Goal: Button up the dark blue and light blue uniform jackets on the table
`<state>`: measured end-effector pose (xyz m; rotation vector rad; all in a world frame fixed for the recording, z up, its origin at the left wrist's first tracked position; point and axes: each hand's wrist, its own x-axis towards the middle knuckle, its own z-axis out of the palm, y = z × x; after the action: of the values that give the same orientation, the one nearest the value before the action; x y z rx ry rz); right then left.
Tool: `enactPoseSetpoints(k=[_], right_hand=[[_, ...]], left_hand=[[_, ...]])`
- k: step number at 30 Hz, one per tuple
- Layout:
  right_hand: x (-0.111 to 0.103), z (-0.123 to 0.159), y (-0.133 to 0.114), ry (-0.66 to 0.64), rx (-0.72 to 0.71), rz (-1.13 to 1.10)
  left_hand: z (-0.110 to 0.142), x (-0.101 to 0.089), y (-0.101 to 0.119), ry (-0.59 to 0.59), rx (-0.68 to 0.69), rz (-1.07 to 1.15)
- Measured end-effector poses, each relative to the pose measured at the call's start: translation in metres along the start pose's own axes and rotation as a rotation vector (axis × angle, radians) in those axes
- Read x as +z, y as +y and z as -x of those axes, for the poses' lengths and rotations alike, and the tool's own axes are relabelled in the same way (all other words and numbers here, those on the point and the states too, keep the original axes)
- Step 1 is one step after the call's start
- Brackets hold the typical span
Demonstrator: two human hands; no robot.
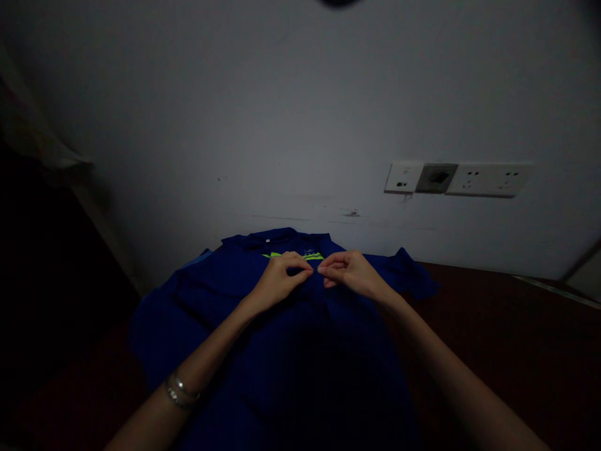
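A dark blue collared garment (277, 338) with long sleeves lies spread out, its collar toward the wall. Bright yellow-green strips and a small pale print show on its chest. Over the upper front, my left hand (279, 282) is closed, thumb and forefinger pinched together at the middle of the garment. My right hand (350, 272) pinches just beside it, its fingertips almost meeting the left ones. Whatever lies between the fingertips is too small and dark to make out. Two metallic bracelets (181, 391) circle my left wrist.
The garment rests on a dark reddish-brown surface (493, 326) against a pale wall (263, 113). A row of sockets and switch plates (488, 180) is set in the wall at right. Cloth (42, 144) hangs at far left. The scene is dim.
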<state>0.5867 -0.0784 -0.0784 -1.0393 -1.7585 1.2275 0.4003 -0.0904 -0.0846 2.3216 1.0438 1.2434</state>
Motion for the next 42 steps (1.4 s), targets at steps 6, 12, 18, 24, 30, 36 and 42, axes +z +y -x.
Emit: enactPoseSetpoints(k=[6, 12, 18, 24, 30, 36, 42], right_hand=[[0.003, 0.002, -0.002, -0.001, -0.021, 0.057], [0.003, 0.002, 0.000, -0.020, -0.060, 0.142], [-0.006, 0.004, -0.004, -0.016, -0.339, 0.396], [-0.006, 0.010, -0.007, 0.128, -0.567, 0.673], [-0.003, 0.014, -0.009, 0.015, -0.641, 0.819], [-0.005, 0.014, -0.013, -0.096, -0.612, 0.743], [-0.007, 0.013, -0.012, -0.100, -0.621, 0.699]], left_hand=[[0.001, -0.001, 0.004, -0.052, 0.050, -0.091], [0.002, -0.005, 0.010, -0.093, 0.084, -0.210], [0.001, -0.007, 0.010, -0.118, 0.103, -0.178], [0.003, -0.004, 0.007, -0.127, 0.133, -0.161], [0.004, -0.002, 0.005, -0.118, 0.158, -0.133], [0.004, 0.000, 0.005, -0.109, 0.164, -0.125], [0.005, 0.001, 0.001, -0.097, 0.153, -0.089]])
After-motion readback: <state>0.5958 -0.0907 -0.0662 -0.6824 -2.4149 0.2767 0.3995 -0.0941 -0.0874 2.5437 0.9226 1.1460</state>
